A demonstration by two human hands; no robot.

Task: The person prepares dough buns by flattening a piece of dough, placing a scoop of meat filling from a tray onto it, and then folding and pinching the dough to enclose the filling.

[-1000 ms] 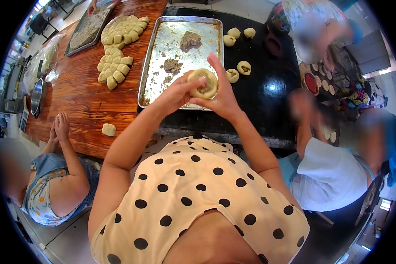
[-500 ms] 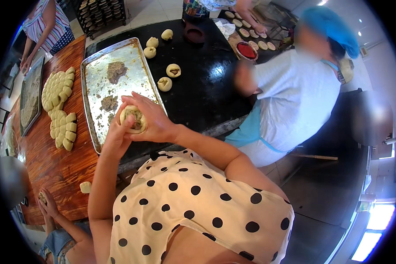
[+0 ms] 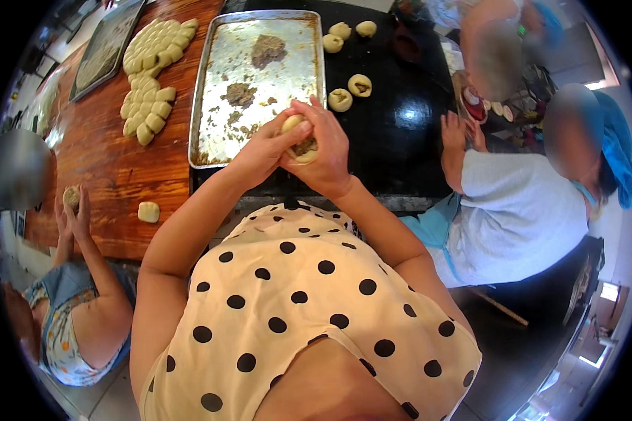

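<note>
Dough piece [image 3: 298, 139] sat centre frame, just below metal tray [image 3: 211, 98]. Left hand [image 3: 263, 149] and right hand [image 3: 323, 151] both cupped it, fingers curled close around. Looked soft, light, easily torn; dark filling exposed, best gripped by rim.

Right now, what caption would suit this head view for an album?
Both hands, left hand and right hand, cup a filled dough ball above a metal tray.

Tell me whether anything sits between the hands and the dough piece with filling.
Nothing visible does. The left hand and the right hand both grip the dough piece directly, held up in front of the metal tray. The brown filling shows in its open side.
</note>
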